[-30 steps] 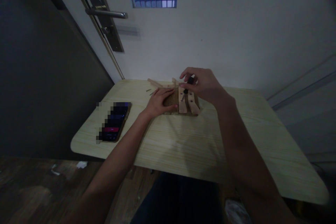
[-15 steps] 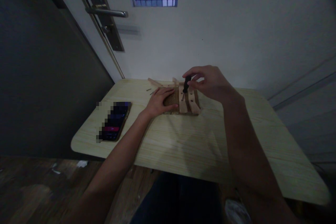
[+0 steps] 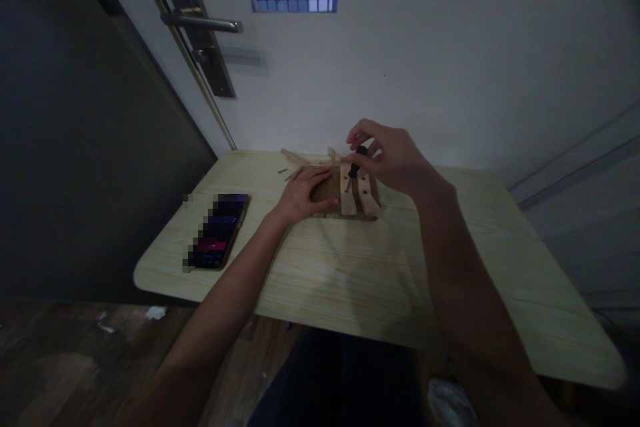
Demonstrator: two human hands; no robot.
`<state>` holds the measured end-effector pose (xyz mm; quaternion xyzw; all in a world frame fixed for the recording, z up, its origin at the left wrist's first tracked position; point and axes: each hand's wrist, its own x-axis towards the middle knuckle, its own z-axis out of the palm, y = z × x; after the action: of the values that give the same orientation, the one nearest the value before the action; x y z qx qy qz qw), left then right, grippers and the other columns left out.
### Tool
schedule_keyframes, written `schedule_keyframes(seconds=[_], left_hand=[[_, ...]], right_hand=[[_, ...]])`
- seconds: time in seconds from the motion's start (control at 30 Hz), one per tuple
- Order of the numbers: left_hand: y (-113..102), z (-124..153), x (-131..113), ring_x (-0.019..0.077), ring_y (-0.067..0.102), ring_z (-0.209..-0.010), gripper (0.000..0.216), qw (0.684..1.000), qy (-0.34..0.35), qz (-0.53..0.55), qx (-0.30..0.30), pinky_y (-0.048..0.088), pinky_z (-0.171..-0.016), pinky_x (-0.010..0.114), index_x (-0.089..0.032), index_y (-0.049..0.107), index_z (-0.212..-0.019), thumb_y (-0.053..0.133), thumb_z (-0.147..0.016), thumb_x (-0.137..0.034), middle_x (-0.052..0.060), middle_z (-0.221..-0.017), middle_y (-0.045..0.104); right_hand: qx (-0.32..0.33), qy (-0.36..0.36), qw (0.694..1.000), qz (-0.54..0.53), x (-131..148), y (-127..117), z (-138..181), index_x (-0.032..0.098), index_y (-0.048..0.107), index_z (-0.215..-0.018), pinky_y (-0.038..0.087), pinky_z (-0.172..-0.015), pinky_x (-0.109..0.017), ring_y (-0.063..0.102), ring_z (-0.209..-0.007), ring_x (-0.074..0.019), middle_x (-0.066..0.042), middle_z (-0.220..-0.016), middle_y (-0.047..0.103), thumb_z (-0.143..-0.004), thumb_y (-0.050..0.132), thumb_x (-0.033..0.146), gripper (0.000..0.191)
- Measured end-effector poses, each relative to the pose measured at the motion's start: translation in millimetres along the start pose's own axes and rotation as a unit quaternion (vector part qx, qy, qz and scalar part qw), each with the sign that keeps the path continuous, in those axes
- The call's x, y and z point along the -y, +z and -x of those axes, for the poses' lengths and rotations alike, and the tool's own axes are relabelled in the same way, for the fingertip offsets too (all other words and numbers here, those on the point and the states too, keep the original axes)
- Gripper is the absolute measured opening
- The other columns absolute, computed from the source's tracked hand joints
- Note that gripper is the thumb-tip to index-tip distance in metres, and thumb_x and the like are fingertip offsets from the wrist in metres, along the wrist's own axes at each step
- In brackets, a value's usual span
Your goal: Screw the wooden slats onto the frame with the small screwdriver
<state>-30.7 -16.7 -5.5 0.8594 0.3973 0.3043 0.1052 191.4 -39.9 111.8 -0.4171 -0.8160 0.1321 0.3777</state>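
Note:
My left hand (image 3: 304,193) lies flat with its fingers spread on a brown wooden board (image 3: 329,188). In my right hand (image 3: 389,153) is a screwdriver (image 3: 357,163) with a black handle, held between fingers and thumb. It leans to the right, and its tip meets a pale wooden strip (image 3: 348,203) on the board's right part. Beside that strip lies a second pale strip (image 3: 369,200) with dark holes in it. Whether a screw sits under the tip is too small to tell.
Several loose wood pieces (image 3: 294,157) lie behind the board, with small screws or nails (image 3: 283,171) to their left. A phone (image 3: 220,233) rests on the left of the table (image 3: 330,280). A white door with a metal handle (image 3: 210,24) stands behind.
My right hand has shifted slightly left, and its fingers have changed their grip on the handle. The screwdriver now leans more to the right. My left hand stays put.

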Motion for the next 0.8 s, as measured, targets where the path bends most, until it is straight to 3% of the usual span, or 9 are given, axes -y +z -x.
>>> schedule_keyframes(seconds=[0.13,0.27,0.53,0.67,0.8], left_hand=[[0,1,1,0.0321,0.053,-0.139,0.07,1.0,0.009,0.007,-0.001,0.034,-0.12,0.058,-0.021,0.059,-0.14,0.074,-0.083,-0.057,0.013,-0.148,0.058],[0,1,2,0.0318,0.054,-0.138,0.068,1.0,0.01,0.008,-0.005,0.035,-0.119,0.059,-0.025,0.059,-0.14,0.076,-0.082,-0.057,0.011,-0.148,0.059],[0,0,0,0.0325,0.054,-0.137,0.069,1.0,0.011,0.001,-0.008,0.034,-0.119,0.059,-0.022,0.059,-0.139,0.076,-0.082,-0.057,0.013,-0.147,0.059],[1,0,2,0.0319,0.054,-0.137,0.069,1.0,0.016,0.005,-0.01,0.034,-0.119,0.059,-0.023,0.059,-0.14,0.075,-0.083,-0.058,0.012,-0.148,0.059],[3,0,6,0.0316,0.055,-0.136,0.069,0.999,0.028,0.007,-0.019,0.037,-0.118,0.056,-0.021,0.06,-0.139,0.076,-0.082,-0.058,0.013,-0.146,0.06]], right_hand=[[0.027,-0.022,0.999,-0.018,-1,-5,1,0.02,0.074,-0.089,0.049,-0.067,-0.028,0.062,-0.071,-0.0144,-0.003,-0.089,0.074,-0.08,0.067,0.02,0.011],[-0.003,-0.018,1.0,0.015,-4,-5,-1,0.021,0.076,-0.089,0.048,-0.067,-0.029,0.063,-0.068,-0.015,-0.003,-0.085,0.075,-0.079,0.072,0.023,0.01],[-0.05,0.03,0.993,0.106,-3,5,-3,0.02,0.062,-0.07,0.038,-0.061,-0.029,0.054,-0.06,-0.0145,0.0,-0.064,0.064,-0.076,0.08,0.04,0.028],[-0.05,0.037,0.994,0.094,-5,8,-2,0.02,0.065,-0.082,0.04,-0.062,-0.028,0.056,-0.06,-0.0145,0.0,-0.069,0.066,-0.079,0.078,0.042,0.025],[-0.001,0.002,1.0,0.016,-8,5,-1,0.02,0.073,-0.101,0.047,-0.065,-0.028,0.062,-0.064,-0.0137,-0.003,-0.09,0.074,-0.079,0.074,0.029,0.023]])
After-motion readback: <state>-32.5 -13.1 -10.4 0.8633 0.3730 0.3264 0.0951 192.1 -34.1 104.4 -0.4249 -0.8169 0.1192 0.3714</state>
